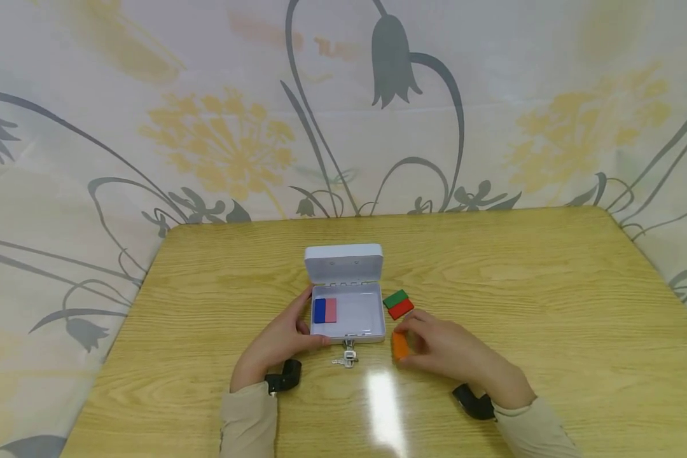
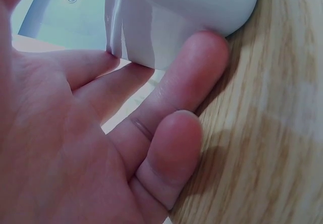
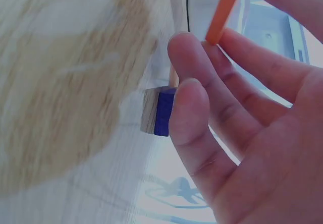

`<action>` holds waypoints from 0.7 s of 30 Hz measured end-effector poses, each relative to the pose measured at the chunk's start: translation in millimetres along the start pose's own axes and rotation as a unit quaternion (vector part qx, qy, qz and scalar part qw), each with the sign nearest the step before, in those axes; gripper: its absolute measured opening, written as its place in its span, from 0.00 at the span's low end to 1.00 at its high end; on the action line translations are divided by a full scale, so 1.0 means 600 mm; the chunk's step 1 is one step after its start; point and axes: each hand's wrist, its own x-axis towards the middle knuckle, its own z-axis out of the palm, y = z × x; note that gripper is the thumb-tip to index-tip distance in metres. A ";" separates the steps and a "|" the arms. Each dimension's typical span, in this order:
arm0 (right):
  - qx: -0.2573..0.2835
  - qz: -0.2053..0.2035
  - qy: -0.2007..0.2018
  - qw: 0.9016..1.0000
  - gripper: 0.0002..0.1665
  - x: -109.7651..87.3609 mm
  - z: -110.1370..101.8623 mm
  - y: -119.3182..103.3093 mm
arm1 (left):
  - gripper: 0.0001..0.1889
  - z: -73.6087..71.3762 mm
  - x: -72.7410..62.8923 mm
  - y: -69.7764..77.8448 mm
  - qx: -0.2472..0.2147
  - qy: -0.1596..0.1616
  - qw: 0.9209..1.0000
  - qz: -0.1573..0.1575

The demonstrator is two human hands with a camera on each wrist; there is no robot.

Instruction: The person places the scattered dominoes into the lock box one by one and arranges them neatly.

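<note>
Away from the worktop's (image 1: 527,305) far edge, the left hand (image 1: 280,340) grips a white box (image 1: 357,313); the right hand (image 1: 449,348) pinches an orange block (image 1: 399,345), droppable if pinched loosely.

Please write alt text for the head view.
A person's right hand pinches a rectangular orange block beside an open white rectangular box the left hand grips. Inside lie a blue block and a pink block; outside, a green block and a red block on the wood-grain table.
</note>
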 end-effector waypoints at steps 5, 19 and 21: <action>0.007 0.013 0.011 1.000 0.25 0.004 -0.004 -0.005 | 0.53 0.001 0.011 -0.027 0.009 0.003 1.000 0.000; 0.033 -0.017 0.050 0.998 0.25 0.034 -0.017 -0.029 | 0.54 -0.004 0.012 -0.031 0.006 0.005 1.000 -0.002; 0.033 -0.011 0.052 0.998 0.25 0.032 -0.020 -0.026 | 0.53 0.002 0.013 -0.028 0.007 0.004 1.000 0.003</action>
